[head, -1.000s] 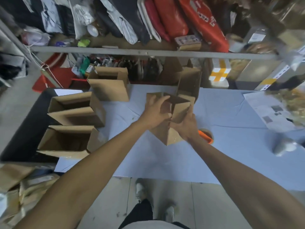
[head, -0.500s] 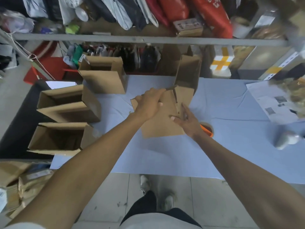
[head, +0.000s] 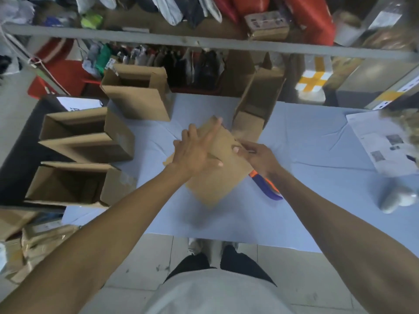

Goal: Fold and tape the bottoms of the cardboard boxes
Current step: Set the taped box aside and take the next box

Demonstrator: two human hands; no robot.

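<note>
A brown cardboard box (head: 217, 177) lies on the blue-covered table (head: 294, 200) in the middle, its flaps folded down on top. My left hand (head: 197, 150) presses flat on the folded flaps with straight, spread fingers. My right hand (head: 256, 155) holds the box's right edge, thumb and fingers curled on a flap. An orange and purple tape dispenser (head: 265, 184) lies just right of the box, partly hidden by my right wrist.
Three open cardboard boxes stand at the left: one at the back (head: 138, 96), one in the middle (head: 86, 134), one at the front (head: 70, 184). Another open box (head: 258, 103) stands behind my hands. Printed paper (head: 383, 146) and a grey bundle (head: 394, 198) lie at right.
The box went from held upright with open flaps to lying down with the flaps folded shut. My left hand flattened onto the flaps; my right hand moved to the right edge.
</note>
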